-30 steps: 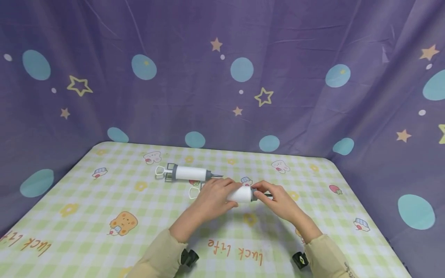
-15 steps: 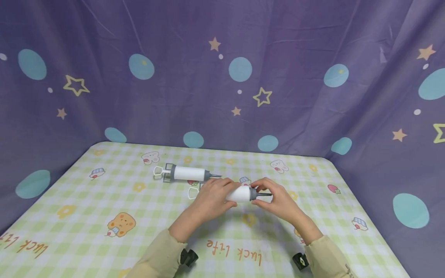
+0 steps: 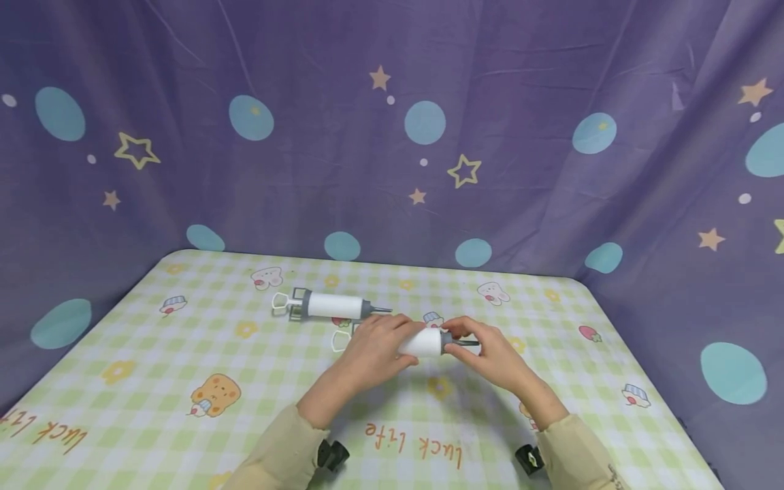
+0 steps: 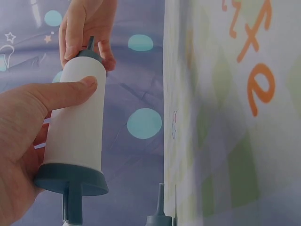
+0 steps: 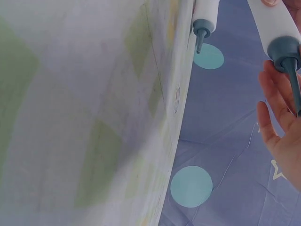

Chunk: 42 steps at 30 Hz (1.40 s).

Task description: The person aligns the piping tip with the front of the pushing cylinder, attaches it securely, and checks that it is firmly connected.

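Above the table my left hand [image 3: 378, 350] grips the white barrel of a large syringe [image 3: 422, 342]; its thumb lies along the barrel in the left wrist view. The syringe's white loop handle [image 3: 341, 340] sticks out to the left. At the other end, thumb and fingers of my right hand [image 3: 493, 354] pinch the dark grey nozzle cap [image 4: 89, 55]. The thin nozzle [image 5: 292, 82] points past the right palm. My left hand covers part of the barrel and the plunger end.
A second, similar syringe [image 3: 335, 306] lies on the table just behind, its nozzle pointing right. The checked tablecloth [image 3: 294, 422] covers the table, which ends at a purple curtain [image 3: 520, 204] at the back and sides.
My right thumb and fingers spread apart around the nozzle cap half a second ago and have come together on it again. The left hand keeps its grip, nearly still.
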### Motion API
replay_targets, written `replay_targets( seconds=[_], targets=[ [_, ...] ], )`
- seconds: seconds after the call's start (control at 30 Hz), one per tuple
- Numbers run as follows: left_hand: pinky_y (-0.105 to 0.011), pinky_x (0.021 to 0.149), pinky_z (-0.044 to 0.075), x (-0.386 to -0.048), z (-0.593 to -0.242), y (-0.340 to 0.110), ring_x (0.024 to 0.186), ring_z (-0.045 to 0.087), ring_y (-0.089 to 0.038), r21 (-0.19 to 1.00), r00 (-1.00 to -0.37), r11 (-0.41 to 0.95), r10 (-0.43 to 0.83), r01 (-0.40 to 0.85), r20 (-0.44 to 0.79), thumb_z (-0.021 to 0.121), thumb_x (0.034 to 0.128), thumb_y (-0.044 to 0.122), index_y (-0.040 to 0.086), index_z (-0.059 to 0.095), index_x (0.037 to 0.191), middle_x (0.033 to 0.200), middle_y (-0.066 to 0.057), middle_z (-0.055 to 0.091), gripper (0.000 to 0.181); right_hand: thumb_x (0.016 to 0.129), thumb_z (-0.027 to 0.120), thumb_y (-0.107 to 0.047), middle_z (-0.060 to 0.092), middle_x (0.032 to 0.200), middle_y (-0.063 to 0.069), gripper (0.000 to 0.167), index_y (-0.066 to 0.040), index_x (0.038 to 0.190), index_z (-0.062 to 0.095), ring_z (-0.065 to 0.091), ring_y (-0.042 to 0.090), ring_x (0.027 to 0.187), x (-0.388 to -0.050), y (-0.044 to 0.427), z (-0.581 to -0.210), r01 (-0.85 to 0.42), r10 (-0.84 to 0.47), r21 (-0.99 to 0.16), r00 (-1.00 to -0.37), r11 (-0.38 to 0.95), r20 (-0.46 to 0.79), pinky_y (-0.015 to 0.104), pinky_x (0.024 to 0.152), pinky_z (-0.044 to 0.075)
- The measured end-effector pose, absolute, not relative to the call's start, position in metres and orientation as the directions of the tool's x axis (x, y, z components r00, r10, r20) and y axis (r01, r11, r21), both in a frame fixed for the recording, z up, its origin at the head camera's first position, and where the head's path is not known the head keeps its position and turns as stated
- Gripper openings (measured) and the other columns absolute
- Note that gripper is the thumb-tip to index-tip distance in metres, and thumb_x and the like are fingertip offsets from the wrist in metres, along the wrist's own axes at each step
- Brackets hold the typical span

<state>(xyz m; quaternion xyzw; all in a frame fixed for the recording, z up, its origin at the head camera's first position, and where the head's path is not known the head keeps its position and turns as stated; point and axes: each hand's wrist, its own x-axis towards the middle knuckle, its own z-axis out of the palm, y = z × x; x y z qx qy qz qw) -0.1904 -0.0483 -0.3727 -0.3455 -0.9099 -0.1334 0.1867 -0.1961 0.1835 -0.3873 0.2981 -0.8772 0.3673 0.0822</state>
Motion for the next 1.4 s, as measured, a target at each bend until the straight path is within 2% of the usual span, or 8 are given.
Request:
replay_targets(
  seconds=[0.13,0.4,0.63,0.83,0.97,1.1,1.23,1.4],
  targets=[
    [-0.038,0.093,0.042,-0.190,-0.373,-0.048,0.101,0.058,-0.016,0.106,-0.690,0.725,0.586,0.681,0.425,0.074,0.0727,0.035,0.021,0.058,0.121,0.110,0.004,0.061,0.053,0.091,0.055,-0.026,0.065,0.098,-0.009,0.025,-0.025,0.116,0.055,0.060,0.009,0.092,-0.198,0.185,-0.389,-0.572,-0.475,-0.607,-0.814,0.552,0.335,0.035,0.080,0.050],
    [-0.038,0.092,0.043,-0.189,-0.373,-0.047,0.099,0.059,-0.017,0.102,-0.685,0.723,0.588,0.684,0.430,0.074,0.0727,0.036,0.020,0.058,0.121,0.109,0.004,0.062,0.053,0.093,0.051,-0.026,0.065,0.093,-0.010,0.023,-0.024,0.116,0.055,0.062,0.010,0.089,-0.198,0.186,-0.390,-0.570,-0.486,-0.607,-0.813,0.553,0.321,0.034,0.080,0.051],
    [-0.037,0.092,0.042,-0.189,-0.372,-0.048,0.100,0.059,-0.016,0.105,-0.692,0.729,0.579,0.676,0.431,0.074,0.0725,0.035,0.020,0.058,0.120,0.109,0.004,0.062,0.053,0.087,0.061,-0.030,0.062,0.106,-0.011,0.029,-0.025,0.115,0.056,0.058,0.009,0.095,-0.196,0.185,-0.391,-0.584,-0.471,-0.600,-0.807,0.547,0.356,0.034,0.082,0.049],
    [-0.038,0.091,0.043,-0.189,-0.372,-0.049,0.101,0.058,-0.016,0.114,-0.698,0.731,0.575,0.672,0.427,0.074,0.0724,0.035,0.020,0.058,0.120,0.110,0.004,0.062,0.052,0.077,0.072,-0.021,0.061,0.106,-0.005,0.037,-0.018,0.112,0.058,0.057,0.010,0.090,-0.193,0.182,-0.390,-0.639,-0.475,-0.556,-0.768,0.531,0.429,0.033,0.080,0.050],
    [-0.038,0.091,0.043,-0.189,-0.373,-0.049,0.101,0.058,-0.016,0.114,-0.696,0.730,0.576,0.674,0.429,0.074,0.0724,0.036,0.020,0.058,0.120,0.110,0.004,0.062,0.052,0.075,0.074,-0.011,0.062,0.103,0.001,0.037,-0.010,0.108,0.059,0.058,0.014,0.087,-0.186,0.178,-0.382,-0.655,-0.476,-0.542,-0.756,0.527,0.450,0.034,0.077,0.050],
    [-0.037,0.091,0.043,-0.189,-0.374,-0.050,0.101,0.058,-0.016,0.110,-0.692,0.729,0.576,0.676,0.436,0.074,0.0725,0.036,0.020,0.058,0.119,0.110,0.004,0.062,0.052,0.074,0.073,-0.006,0.063,0.099,0.002,0.034,-0.007,0.106,0.060,0.059,0.015,0.086,-0.178,0.173,-0.369,-0.642,-0.467,-0.549,-0.766,0.535,0.441,0.034,0.076,0.051],
    [-0.038,0.092,0.043,-0.189,-0.374,-0.049,0.101,0.058,-0.016,0.105,-0.691,0.731,0.576,0.675,0.437,0.074,0.0725,0.035,0.020,0.058,0.119,0.110,0.004,0.062,0.052,0.076,0.072,-0.008,0.063,0.099,0.001,0.033,-0.008,0.107,0.060,0.059,0.015,0.088,-0.178,0.174,-0.370,-0.631,-0.460,-0.552,-0.775,0.545,0.433,0.035,0.077,0.051],
    [-0.038,0.092,0.042,-0.189,-0.374,-0.049,0.102,0.058,-0.016,0.100,-0.690,0.731,0.578,0.675,0.435,0.074,0.0726,0.035,0.020,0.058,0.120,0.110,0.005,0.062,0.052,0.079,0.071,-0.020,0.063,0.100,-0.005,0.034,-0.017,0.111,0.060,0.059,0.013,0.091,-0.192,0.182,-0.389,-0.630,-0.463,-0.556,-0.776,0.542,0.428,0.034,0.077,0.051]
  ],
)
